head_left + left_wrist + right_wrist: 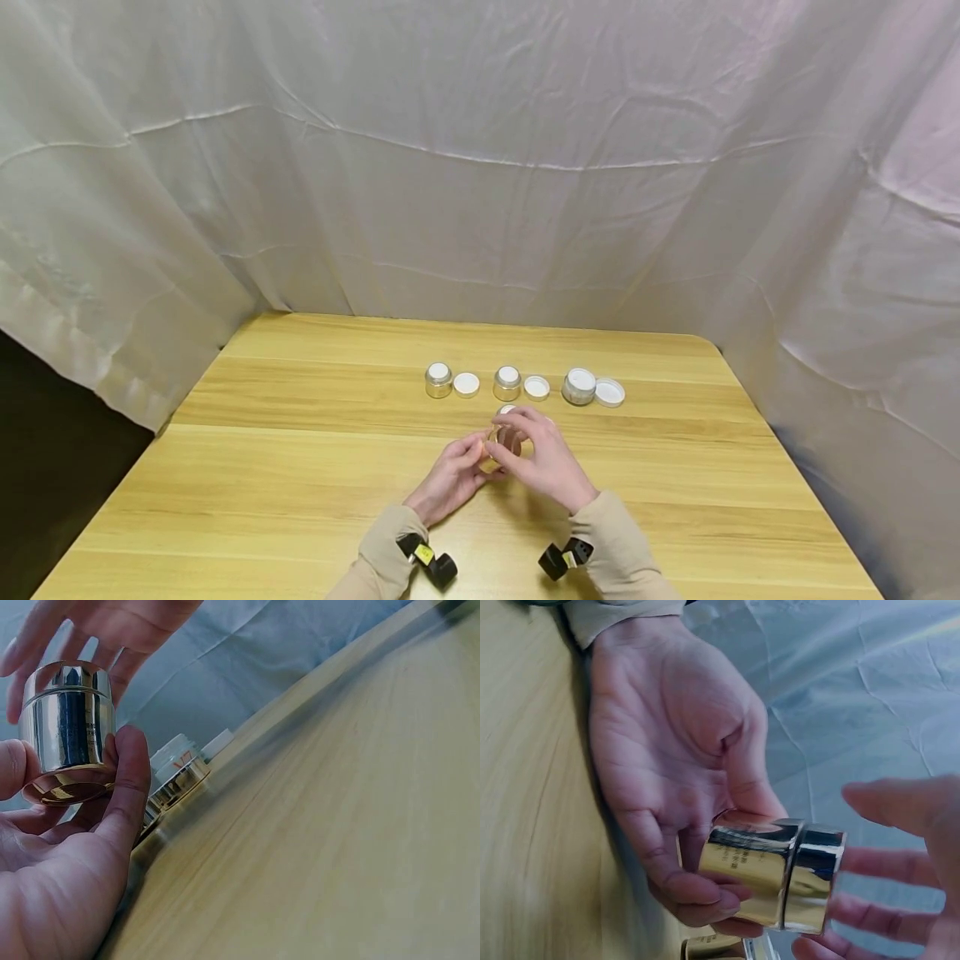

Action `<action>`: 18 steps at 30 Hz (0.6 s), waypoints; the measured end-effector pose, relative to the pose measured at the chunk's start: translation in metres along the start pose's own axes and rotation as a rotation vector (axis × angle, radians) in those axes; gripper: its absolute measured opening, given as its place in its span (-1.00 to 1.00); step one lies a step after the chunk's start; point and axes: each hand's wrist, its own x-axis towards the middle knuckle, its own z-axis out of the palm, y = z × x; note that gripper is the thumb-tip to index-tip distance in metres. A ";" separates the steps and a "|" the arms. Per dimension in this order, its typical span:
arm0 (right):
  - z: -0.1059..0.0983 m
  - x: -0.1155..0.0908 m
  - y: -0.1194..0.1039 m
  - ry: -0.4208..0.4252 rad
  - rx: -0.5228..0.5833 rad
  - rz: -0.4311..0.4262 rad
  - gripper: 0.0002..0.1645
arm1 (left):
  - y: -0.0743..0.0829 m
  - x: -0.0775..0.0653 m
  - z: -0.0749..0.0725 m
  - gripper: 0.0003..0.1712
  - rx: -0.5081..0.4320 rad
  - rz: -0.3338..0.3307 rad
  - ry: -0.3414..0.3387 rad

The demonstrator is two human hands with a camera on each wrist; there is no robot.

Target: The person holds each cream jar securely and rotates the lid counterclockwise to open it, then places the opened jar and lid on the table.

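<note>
In the head view my left hand (452, 478) grips a shiny gold jar (489, 461) above the front half of the table. Its thumb and fingers are around the jar's body in the left wrist view, where the gold lid (66, 676) sits on top. Around the lid end is my right hand (546, 454), fingers spread and loosely bent. A gap shows between its thumb (896, 801) and the lid in the right wrist view. Just beyond the hands stands another white-topped jar (507, 409), mostly hidden by the right hand.
Three small jars stand in a row farther back: a left one (438, 382), a middle one (507, 385) and a wider right one (578, 388). Beside each lies a round white-faced lid (467, 384). A pale curtain (480, 233) hangs round the wooden table (300, 467).
</note>
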 end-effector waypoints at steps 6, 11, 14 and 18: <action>0.001 0.000 0.000 0.062 -0.017 0.026 -0.64 | 0.000 0.000 0.000 -0.68 -0.003 0.013 -0.007; -0.001 0.000 0.001 0.014 -0.008 -0.024 -0.69 | 0.001 0.001 0.002 -0.67 -0.006 0.010 0.003; -0.004 0.000 -0.001 -0.020 -0.011 -0.053 -0.64 | 0.002 0.002 0.002 -0.67 -0.001 -0.002 0.019; -0.003 0.000 -0.003 -0.013 -0.007 -0.015 -0.58 | 0.001 0.001 0.003 -0.65 0.001 -0.005 0.018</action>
